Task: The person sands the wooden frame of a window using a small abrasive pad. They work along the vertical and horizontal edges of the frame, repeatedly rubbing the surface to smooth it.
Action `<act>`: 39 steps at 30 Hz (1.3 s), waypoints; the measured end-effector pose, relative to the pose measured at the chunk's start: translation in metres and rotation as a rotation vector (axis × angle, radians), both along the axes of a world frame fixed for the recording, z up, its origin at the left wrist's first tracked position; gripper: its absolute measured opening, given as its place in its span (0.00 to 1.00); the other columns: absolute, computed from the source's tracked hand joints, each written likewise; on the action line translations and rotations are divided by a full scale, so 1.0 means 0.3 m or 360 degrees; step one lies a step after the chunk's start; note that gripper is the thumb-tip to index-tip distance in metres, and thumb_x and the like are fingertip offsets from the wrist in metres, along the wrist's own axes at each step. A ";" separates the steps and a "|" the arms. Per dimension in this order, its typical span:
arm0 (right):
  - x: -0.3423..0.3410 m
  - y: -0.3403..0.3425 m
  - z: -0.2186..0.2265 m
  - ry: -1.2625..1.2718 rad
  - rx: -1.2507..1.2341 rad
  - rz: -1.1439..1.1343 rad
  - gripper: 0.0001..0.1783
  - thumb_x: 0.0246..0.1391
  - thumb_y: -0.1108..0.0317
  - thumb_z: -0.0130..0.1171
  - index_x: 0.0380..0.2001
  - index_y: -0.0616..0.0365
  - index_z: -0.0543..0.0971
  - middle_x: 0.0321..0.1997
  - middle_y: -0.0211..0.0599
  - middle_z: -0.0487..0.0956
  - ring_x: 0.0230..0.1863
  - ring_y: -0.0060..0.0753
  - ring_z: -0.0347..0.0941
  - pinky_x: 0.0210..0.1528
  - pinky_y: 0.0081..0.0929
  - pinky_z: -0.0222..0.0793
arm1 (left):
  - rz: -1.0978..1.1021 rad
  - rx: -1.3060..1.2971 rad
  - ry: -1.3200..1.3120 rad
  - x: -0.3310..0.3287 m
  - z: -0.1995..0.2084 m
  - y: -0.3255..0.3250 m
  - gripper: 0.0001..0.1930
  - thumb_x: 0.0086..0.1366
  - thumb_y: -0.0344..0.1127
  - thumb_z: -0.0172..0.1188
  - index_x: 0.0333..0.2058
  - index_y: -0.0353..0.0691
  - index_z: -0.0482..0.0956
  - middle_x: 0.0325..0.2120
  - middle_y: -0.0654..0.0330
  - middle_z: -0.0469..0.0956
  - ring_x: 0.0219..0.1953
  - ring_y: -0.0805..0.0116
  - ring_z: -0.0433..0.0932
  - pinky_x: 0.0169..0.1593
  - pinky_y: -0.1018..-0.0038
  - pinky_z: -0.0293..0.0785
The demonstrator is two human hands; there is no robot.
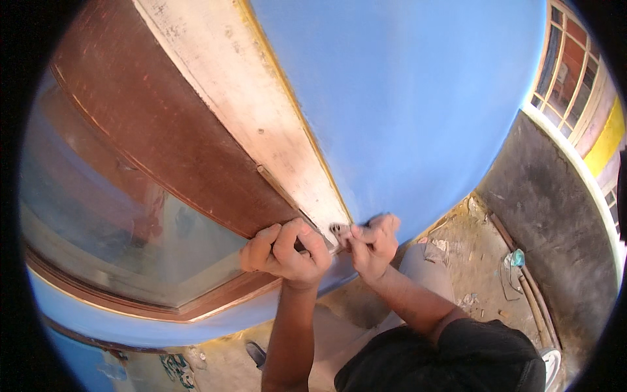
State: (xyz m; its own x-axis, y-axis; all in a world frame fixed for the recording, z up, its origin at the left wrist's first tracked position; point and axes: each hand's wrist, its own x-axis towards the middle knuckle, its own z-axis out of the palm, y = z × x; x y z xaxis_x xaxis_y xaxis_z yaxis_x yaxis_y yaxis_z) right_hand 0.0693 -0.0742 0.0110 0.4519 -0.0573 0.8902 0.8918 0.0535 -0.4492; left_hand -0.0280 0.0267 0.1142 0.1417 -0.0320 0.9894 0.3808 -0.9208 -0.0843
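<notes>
White-painted, scuffed wooden frame strip (251, 117) slants down before me, between the reddish-brown wooden window sash (147, 108) on my left and the smooth sky-blue plastered wall (418, 111) on my right, with a yellow line along the wall side. Both my hands are near its lower end. My left hand (287, 253) is curled, fingers bent inward, at the sash's lower corner; I cannot tell whether anything sits inside it. My right hand (373, 249) is bunched narrow, its fingertips beside a small dark round metal-looking fitting (336, 228) on the strip; blur keeps me from telling whether I grip anything.

I judge the step in hand to be close fingertip work around that fitting, with my left hand perhaps steadying the sash. The next move calls for a fine, controlled pinch from my right hand and little push against the sash.
</notes>
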 end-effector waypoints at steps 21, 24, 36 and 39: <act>-0.010 0.046 0.103 -0.0083 0.0038 0.0107 0.13 0.46 0.78 0.77 0.31 0.52 0.82 0.26 0.32 0.72 0.30 0.36 0.67 0.44 0.37 0.57 | -0.0082 -0.0034 -0.0132 0.008 -0.005 0.003 0.06 0.70 0.31 0.57 0.42 0.51 0.76 0.41 0.64 0.72 0.38 0.60 0.69 0.39 0.60 0.61; -0.032 0.019 0.012 -0.0024 -0.0099 0.0126 0.13 0.47 0.78 0.77 0.31 0.52 0.81 0.28 0.32 0.73 0.30 0.36 0.67 0.44 0.38 0.57 | -0.0085 0.0002 -0.0090 -0.001 -0.010 0.009 0.06 0.69 0.30 0.56 0.41 0.51 0.75 0.39 0.65 0.73 0.33 0.60 0.69 0.37 0.60 0.61; -0.031 0.016 -0.005 -0.0019 -0.0051 0.0134 0.13 0.47 0.76 0.78 0.32 0.50 0.83 0.26 0.32 0.71 0.29 0.37 0.67 0.44 0.39 0.54 | -0.0196 -0.0006 -0.0077 -0.001 0.021 0.003 0.05 0.68 0.30 0.54 0.39 0.50 0.74 0.37 0.65 0.73 0.32 0.59 0.68 0.36 0.61 0.60; -0.029 0.040 0.152 -0.0078 0.0067 0.0144 0.12 0.47 0.75 0.78 0.31 0.48 0.83 0.26 0.32 0.70 0.29 0.38 0.66 0.44 0.40 0.53 | -0.0176 0.0006 -0.0118 0.001 0.020 0.009 0.04 0.69 0.31 0.54 0.39 0.50 0.74 0.37 0.65 0.73 0.32 0.60 0.68 0.36 0.60 0.61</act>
State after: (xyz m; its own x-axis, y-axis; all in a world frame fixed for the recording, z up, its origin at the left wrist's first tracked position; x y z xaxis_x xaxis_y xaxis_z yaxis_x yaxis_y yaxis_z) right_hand 0.0606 -0.0622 0.0567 0.4128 -0.0561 0.9091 0.9033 0.1529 -0.4008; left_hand -0.0277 0.0293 0.1201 0.0634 -0.0473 0.9969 0.2822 -0.9573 -0.0634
